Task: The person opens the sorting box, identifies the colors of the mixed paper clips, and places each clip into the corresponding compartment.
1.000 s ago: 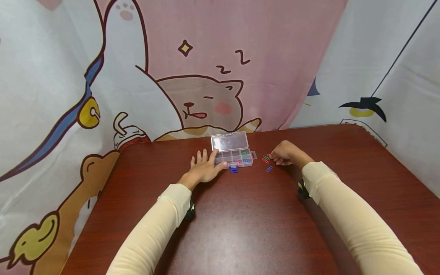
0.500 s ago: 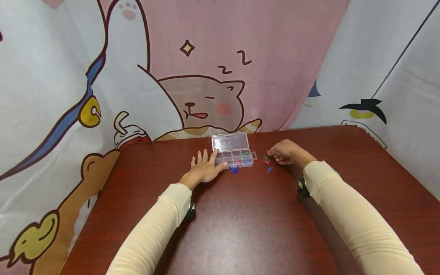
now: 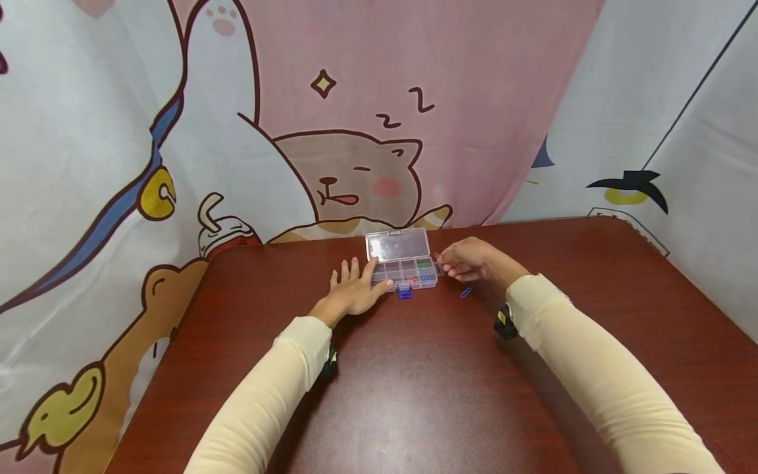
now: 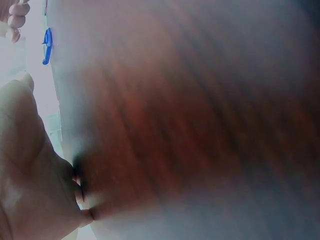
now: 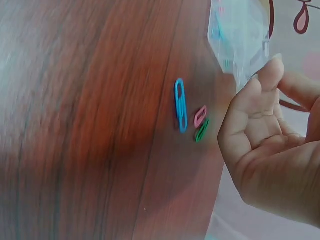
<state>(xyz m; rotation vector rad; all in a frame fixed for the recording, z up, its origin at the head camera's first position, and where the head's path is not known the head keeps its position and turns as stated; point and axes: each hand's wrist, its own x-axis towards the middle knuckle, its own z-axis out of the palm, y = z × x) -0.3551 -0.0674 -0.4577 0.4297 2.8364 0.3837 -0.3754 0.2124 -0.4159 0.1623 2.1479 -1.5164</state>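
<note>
A clear plastic compartment box (image 3: 398, 245) stands with its lid raised near the table's far edge. Green, blue and pink paper clips lie in some of its compartments. My left hand (image 3: 353, 293) spreads its fingers flat at the box's left end, the thumb touching its front. Beside the box's right end, my right hand (image 3: 470, 260) pinches a red paper clip (image 3: 437, 256) between thumb and fingertips. In the right wrist view, a blue paper clip (image 5: 179, 106), a pink paper clip (image 5: 200, 117) and a green paper clip (image 5: 202, 131) lie on the table.
The brown wooden table (image 3: 403, 395) reaches back to a hanging cartoon-printed cloth (image 3: 485, 118) just behind the box. A blue latch (image 3: 405, 294) sticks out from the box's front.
My right hand has picked up the red paper clip from beside the other loose clips and carried it left to the box's right end. The left hand has stayed in place.
</note>
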